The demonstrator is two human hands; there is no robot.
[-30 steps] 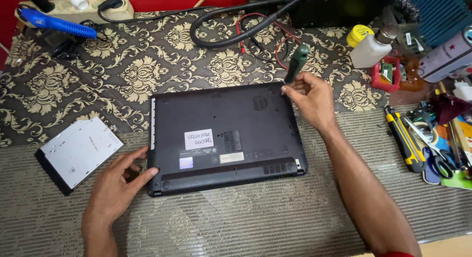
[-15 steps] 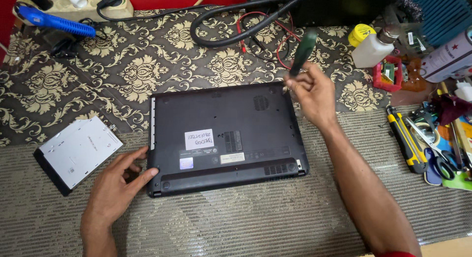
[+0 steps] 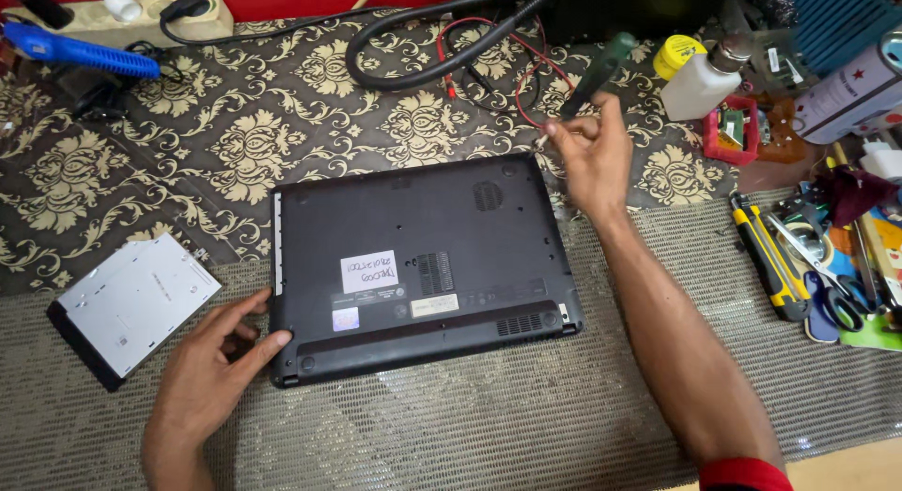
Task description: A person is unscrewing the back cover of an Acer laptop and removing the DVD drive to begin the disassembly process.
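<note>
Seen from above, the person's left hand point(image 3: 214, 359) rests nearest the viewer, fingers loosely spread and holding nothing, fingertips touching the near left corner of a black laptop point(image 3: 418, 265). The laptop lies upside down, base facing up, across a woven mat point(image 3: 526, 425) and a patterned cloth point(image 3: 216, 153). A flat silver drive point(image 3: 132, 303) lies just left of that hand. Beyond the laptop's far right corner, the right hand point(image 3: 590, 157) is closed around a green-handled screwdriver point(image 3: 594, 73), tilted up and away. A white bottle point(image 3: 705, 77), scissors and cutters point(image 3: 817, 275) crowd the right edge; black cables point(image 3: 423, 68) coil farthest back.
</note>
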